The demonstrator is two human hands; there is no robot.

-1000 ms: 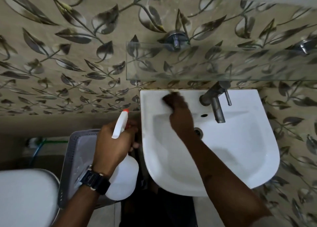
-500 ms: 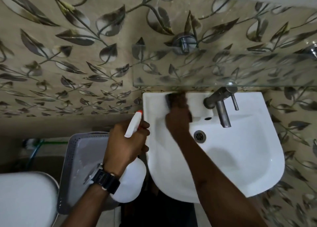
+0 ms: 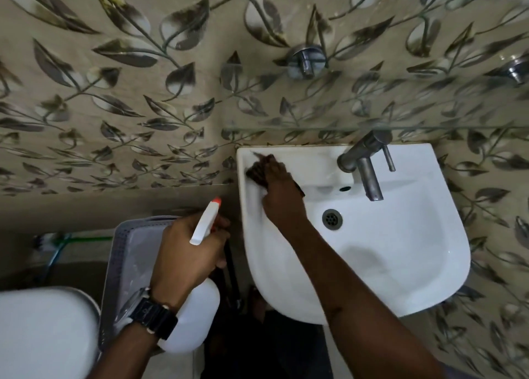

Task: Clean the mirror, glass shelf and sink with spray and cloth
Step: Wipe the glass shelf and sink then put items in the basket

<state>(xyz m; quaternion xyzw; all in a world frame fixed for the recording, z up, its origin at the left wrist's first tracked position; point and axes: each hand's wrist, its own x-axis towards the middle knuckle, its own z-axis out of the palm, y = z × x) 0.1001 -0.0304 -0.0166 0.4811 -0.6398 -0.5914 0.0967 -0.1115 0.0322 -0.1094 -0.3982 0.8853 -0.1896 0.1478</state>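
Observation:
A white wall-hung sink (image 3: 400, 264) fills the middle right, with a metal tap (image 3: 363, 164) at its back and a drain (image 3: 332, 219) in the bowl. My right hand (image 3: 282, 198) presses a dark cloth (image 3: 257, 172) onto the sink's back left corner. My left hand (image 3: 189, 252) holds a white spray bottle (image 3: 194, 321) with a red-tipped nozzle, just left of the sink. A clear glass shelf (image 3: 372, 115) on metal brackets hangs above the sink. The mirror is out of view, apart from a pale strip at the top edge.
Leaf-patterned tiles (image 3: 114, 92) cover the wall. A grey perforated basket (image 3: 128, 264) stands below my left hand. A white rounded toilet part (image 3: 43, 335) sits at bottom left. A green hose (image 3: 86, 239) runs along the floor at the left.
My right hand slid the cloth leftwards along the sink's back ledge into the left corner. The view shifted, so the sink sits further right. My left hand keeps the bottle.

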